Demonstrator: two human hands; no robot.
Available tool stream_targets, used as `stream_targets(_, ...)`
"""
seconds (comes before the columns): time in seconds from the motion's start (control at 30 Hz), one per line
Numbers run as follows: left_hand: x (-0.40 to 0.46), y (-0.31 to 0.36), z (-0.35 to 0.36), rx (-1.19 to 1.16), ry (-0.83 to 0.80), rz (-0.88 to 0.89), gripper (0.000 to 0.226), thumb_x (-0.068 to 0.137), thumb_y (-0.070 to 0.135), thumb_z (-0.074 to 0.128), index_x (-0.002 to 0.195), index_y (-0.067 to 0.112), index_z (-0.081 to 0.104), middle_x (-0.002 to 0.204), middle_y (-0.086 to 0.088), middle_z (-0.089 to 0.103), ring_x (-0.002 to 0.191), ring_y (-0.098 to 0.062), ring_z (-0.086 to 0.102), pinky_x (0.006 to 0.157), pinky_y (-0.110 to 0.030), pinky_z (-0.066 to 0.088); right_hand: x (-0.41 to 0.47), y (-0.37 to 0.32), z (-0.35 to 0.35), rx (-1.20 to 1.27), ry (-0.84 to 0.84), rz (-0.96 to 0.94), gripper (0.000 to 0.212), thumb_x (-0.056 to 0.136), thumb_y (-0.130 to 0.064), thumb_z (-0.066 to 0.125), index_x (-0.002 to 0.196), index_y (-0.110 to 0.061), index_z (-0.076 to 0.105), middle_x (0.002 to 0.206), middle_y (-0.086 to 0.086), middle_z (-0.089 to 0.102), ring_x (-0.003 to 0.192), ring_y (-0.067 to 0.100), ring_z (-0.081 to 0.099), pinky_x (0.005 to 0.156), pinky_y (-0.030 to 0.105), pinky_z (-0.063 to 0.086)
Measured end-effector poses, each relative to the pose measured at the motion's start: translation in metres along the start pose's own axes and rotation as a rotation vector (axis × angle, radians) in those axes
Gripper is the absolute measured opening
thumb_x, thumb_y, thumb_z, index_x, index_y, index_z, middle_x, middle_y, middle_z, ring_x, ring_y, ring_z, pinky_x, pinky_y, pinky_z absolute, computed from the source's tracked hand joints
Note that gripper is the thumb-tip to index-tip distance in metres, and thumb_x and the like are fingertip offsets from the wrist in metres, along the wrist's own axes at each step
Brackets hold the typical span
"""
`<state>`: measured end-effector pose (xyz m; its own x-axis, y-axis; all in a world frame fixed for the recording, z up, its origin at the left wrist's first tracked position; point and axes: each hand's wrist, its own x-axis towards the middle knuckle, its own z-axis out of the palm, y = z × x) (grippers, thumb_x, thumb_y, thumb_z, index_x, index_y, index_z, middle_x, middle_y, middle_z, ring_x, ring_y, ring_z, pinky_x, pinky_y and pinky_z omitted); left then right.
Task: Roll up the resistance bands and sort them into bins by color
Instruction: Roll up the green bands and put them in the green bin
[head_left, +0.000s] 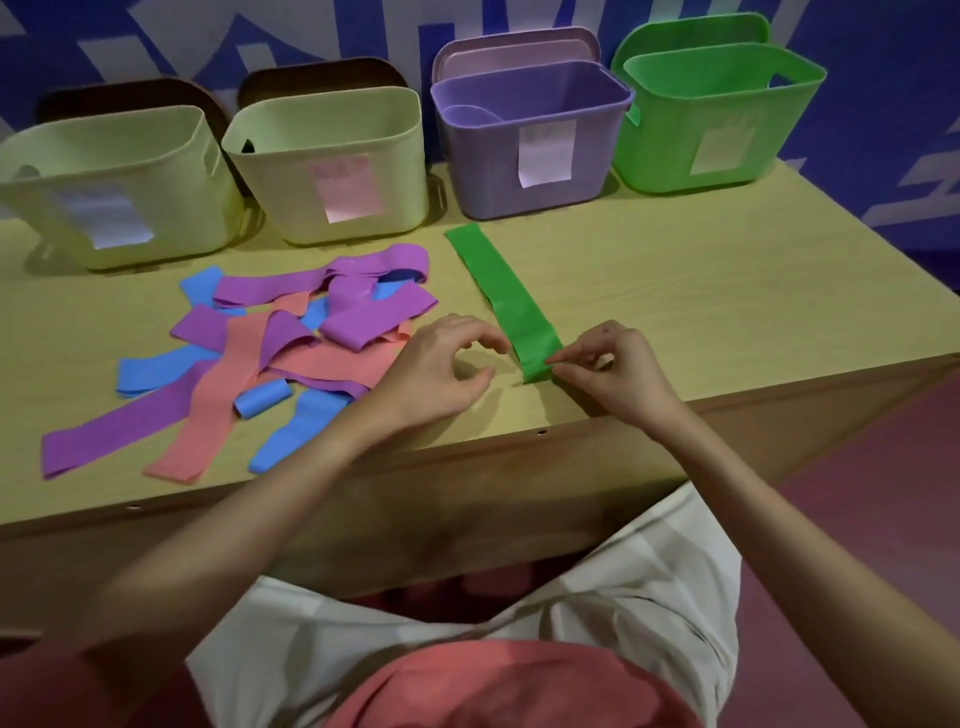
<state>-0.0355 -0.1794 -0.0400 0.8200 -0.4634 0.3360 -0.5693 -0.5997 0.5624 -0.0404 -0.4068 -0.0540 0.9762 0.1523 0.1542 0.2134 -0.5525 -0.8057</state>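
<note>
Flat green rubber band (506, 299) laid straight at frame centre for rolling; right hand (610, 371) pinches its near end, left hand (441, 364) hovers loosely curled, empty.

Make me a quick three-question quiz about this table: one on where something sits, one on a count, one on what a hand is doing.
1. Where does the green bin stand in the row?
A. far left
B. second from left
C. far right

2. How many bins stand along the back of the table?
A. four
B. two
C. six

3. What is the right hand doing?
A. resting flat on the table
B. pinching the near end of the green band
C. reaching into a bin

Answers:
1 C, it stands right of the purple bin.
2 A, two pale yellow, one purple, one green.
3 B, the fingertips meet on the band's near end.
</note>
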Motion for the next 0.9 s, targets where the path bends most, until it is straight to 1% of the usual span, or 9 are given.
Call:
stream_targets(0.13,-0.009,0.005,0.007,-0.026,-0.01,-0.04,0.029,0.081,0.026,0.073,0.106,0.013,0.067,0.106,0.001,0.067,0.104,-0.012,0.059,0.09,-0.023,0.048,-0.007,0.002,0.008,0.103,0.025,-0.048,0.012,0.081,-0.008,0.075,0.09,-0.015,0.076,0.091,0.005,0.066,0.082,0.014,0.063,0.067,0.017,0.049)
stream_targets(0.23,-0.008,0.004,0.015,0.019,-0.025,-0.011,0.032,0.082,0.031,0.075,0.106,0.012,0.068,0.105,-0.001,0.067,0.102,-0.015,0.06,0.089,-0.036,0.05,-0.015,0.002,0.014,0.128,0.053,-0.081,0.014,0.081,-0.007,0.074,0.091,-0.017,0.075,0.089,0.006,0.067,0.083,0.019,0.065,0.069,0.025,0.053)
stream_targets(0.3,-0.007,0.005,0.017,0.026,-0.031,0.005,0.024,0.084,0.027,0.073,0.101,0.011,0.07,0.1,0.0,0.069,0.098,-0.015,0.06,0.087,-0.039,0.05,-0.02,0.003,0.016,0.144,0.056,-0.077,0.017,0.081,-0.007,0.074,0.091,-0.02,0.074,0.093,0.005,0.064,0.082,0.017,0.063,0.068,0.023,0.052)
stream_targets(0.4,-0.009,0.009,0.02,0.045,-0.028,0.011,0.013,0.086,0.02,0.07,0.094,0.01,0.073,0.092,0.0,0.071,0.09,-0.013,0.061,0.081,-0.038,0.051,-0.025,0.007,0.017,0.132,0.045,-0.083,0.019,0.081,-0.006,0.074,0.091,-0.022,0.073,0.097,0.004,0.059,0.081,0.012,0.06,0.065,0.019,0.048)
stream_targets(0.5,-0.014,0.012,0.023,0.018,-0.007,-0.009,0.011,0.087,0.018,0.07,0.094,0.01,0.072,0.09,0.001,0.071,0.082,-0.009,0.063,0.077,-0.035,0.054,-0.028,0.01,0.016,0.12,-0.003,-0.115,0.016,0.083,-0.006,0.072,0.093,-0.018,0.074,0.093,0.002,0.064,0.079,0.012,0.062,0.066,0.029,0.052)
stream_targets(0.6,-0.018,0.011,0.026,-0.017,-0.013,-0.035,0.021,0.083,0.028,0.074,0.096,0.012,0.071,0.09,0.004,0.07,0.081,-0.007,0.063,0.076,-0.03,0.055,-0.028,0.011,0.016,0.112,-0.01,-0.133,0.013,0.084,-0.007,0.071,0.095,-0.012,0.076,0.089,0.002,0.067,0.078,0.017,0.064,0.067,0.036,0.054)
stream_targets(0.7,-0.021,0.012,0.027,0.031,-0.036,-0.036,0.023,0.081,0.03,0.075,0.097,0.013,0.071,0.089,0.003,0.069,0.082,-0.009,0.06,0.074,-0.031,0.052,-0.028,0.01,0.018,0.101,-0.014,-0.156,0.013,0.084,-0.008,0.072,0.095,-0.013,0.076,0.084,0.003,0.068,0.072,0.015,0.062,0.062,0.032,0.05)
stream_targets(0.77,-0.022,0.012,0.028,0.052,-0.028,-0.025,0.018,0.084,0.023,0.073,0.097,0.012,0.072,0.089,0.003,0.068,0.082,-0.009,0.057,0.075,-0.032,0.051,-0.029,0.009,0.019,0.109,-0.01,-0.151,0.015,0.084,-0.007,0.072,0.097,-0.013,0.074,0.08,-0.001,0.065,0.066,0.006,0.056,0.059,0.023,0.044)
stream_targets(0.9,-0.023,0.014,0.03,0.013,0.034,-0.087,0.017,0.085,0.019,0.071,0.101,0.013,0.07,0.086,0.003,0.067,0.074,-0.007,0.057,0.067,-0.021,0.047,-0.032,0.008,0.019,0.077,0.0,-0.162,0.016,0.084,-0.005,0.071,0.098,-0.012,0.067,0.075,-0.012,0.058,0.064,0.002,0.053,0.057,0.014,0.041)
